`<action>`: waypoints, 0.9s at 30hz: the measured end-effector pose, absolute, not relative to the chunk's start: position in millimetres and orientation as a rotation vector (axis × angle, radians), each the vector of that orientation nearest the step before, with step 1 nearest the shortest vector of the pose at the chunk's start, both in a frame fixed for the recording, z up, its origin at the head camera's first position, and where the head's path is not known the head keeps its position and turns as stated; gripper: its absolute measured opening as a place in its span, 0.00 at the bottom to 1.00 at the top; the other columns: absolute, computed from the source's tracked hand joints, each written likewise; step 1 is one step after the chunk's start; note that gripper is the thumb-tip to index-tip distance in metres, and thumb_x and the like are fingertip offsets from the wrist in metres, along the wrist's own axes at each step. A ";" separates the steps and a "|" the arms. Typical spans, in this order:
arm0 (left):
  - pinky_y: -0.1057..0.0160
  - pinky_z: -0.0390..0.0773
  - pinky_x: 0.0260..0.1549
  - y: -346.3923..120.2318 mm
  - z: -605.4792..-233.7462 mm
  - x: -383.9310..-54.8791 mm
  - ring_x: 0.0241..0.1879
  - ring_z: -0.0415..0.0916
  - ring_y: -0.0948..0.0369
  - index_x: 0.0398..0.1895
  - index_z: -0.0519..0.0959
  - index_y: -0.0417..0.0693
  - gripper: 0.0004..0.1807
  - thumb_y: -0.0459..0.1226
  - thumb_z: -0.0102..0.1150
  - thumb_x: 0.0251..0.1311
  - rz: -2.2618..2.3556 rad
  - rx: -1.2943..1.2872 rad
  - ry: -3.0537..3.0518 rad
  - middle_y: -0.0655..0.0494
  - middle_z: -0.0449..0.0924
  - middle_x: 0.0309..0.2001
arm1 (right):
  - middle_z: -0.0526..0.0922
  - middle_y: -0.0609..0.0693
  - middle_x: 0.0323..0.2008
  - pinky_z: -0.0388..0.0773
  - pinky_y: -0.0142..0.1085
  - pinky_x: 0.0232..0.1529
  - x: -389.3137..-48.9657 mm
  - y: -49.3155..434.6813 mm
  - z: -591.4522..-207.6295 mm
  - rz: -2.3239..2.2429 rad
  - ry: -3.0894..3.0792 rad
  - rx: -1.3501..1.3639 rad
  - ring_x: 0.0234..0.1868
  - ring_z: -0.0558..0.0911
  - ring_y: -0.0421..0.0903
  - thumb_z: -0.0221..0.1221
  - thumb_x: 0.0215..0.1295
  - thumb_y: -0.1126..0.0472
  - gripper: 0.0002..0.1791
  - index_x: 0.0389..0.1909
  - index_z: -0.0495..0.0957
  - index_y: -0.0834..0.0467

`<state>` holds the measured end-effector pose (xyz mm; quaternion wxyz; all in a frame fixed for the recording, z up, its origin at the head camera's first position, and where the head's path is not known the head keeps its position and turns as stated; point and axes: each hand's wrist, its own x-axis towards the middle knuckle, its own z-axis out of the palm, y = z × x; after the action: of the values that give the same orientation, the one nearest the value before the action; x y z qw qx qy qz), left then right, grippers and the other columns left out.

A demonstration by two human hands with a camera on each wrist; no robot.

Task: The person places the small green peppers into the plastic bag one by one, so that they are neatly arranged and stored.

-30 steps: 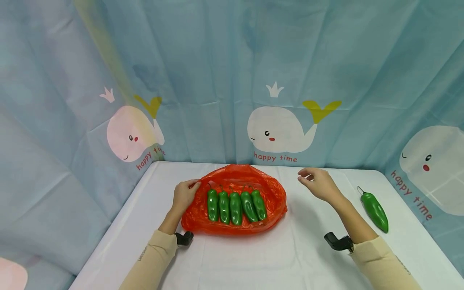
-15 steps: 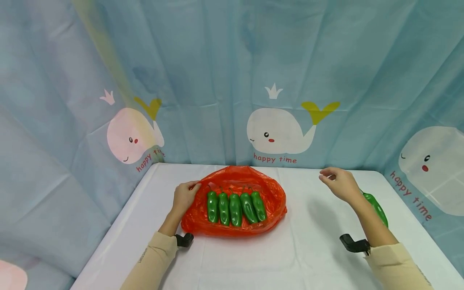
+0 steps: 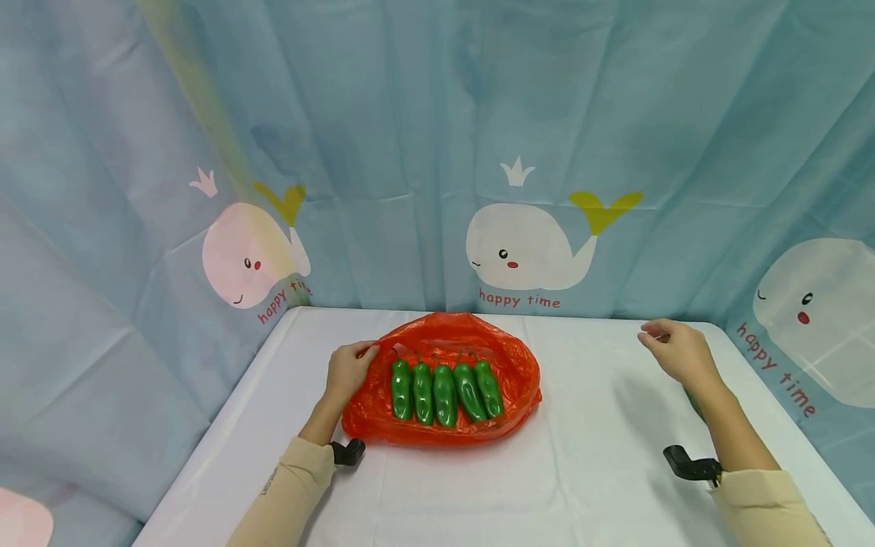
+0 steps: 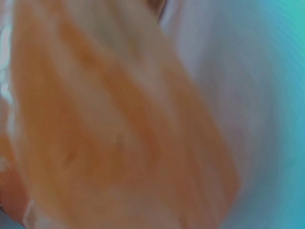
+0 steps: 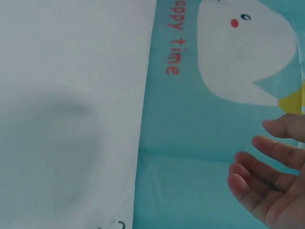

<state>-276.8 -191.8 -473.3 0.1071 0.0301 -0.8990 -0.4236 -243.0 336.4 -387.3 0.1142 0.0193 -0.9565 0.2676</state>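
My left hand pinches the left edge of a red plastic bag, which lies spread open on the table. Several green peppers lie side by side inside it, stems pointing away. The left wrist view is a blurred orange close-up with little detail. Raised over the right part of the table, my right hand has loosely bent fingers and holds nothing; the right wrist view shows its fingers apart. One more green pepper lies beneath the right forearm, mostly hidden by it.
A white cloth covers the table. Blue curtains printed with whales stand behind it and at both sides. A black wrist camera sits on the right wrist, and another wrist camera on the left.
My right hand has moved to the right, away from the bag, and its forearm now covers most of the single pepper. The left hand and the bag have stayed in place.
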 end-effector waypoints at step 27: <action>0.49 0.82 0.51 -193.2 -474.0 -275.7 0.48 0.80 0.49 0.52 0.83 0.41 0.18 0.44 0.55 0.68 -1.261 0.119 -2.652 0.43 0.85 0.49 | 0.73 0.79 0.48 0.73 0.63 0.45 -234.7 394.9 -415.5 0.602 -2.956 -0.244 0.47 0.73 0.73 0.53 0.69 0.57 0.25 0.53 0.69 0.77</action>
<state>-275.7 -193.2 -474.0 0.1011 0.0404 -0.8978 -0.4268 -234.7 394.9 -415.5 0.0576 -0.0806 -0.9751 0.1985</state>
